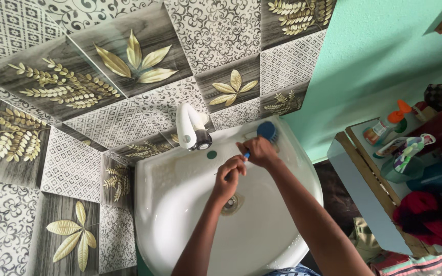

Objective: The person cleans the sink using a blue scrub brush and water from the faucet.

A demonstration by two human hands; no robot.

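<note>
Near edge first: your two forearms come in from the bottom, over the front rim of the sink (154, 245). It's white, glossy ceramic with a rounded bowl, and it looks clean and mostly dry; no foam or standing water that I can see. The metal drain (231, 204) sits at the bowl's middle, partly under your left wrist.

Your left hand (227, 176) is above the drain, fingers curled together, apparently pinching something small or thin; too small to tell what. Your right hand (260, 152) is just beyond it, closed around the blue handle of a brush (267, 131). The brush's round blue head rests at the far right rim of the sink.

Progress, judging by this: brush is in hand, hands nearly touching, no scrub marks or suds yet. Looks like early stage, scrubbing not started.

Farther left: a white plastic tap (190, 128), chunky, with a dark nozzle, no water running. Behind it, the tiled wall (129, 92): glossy grey squares with gold leaf and lace patterns. Right: a mint painted wall (384, 56).
</note>
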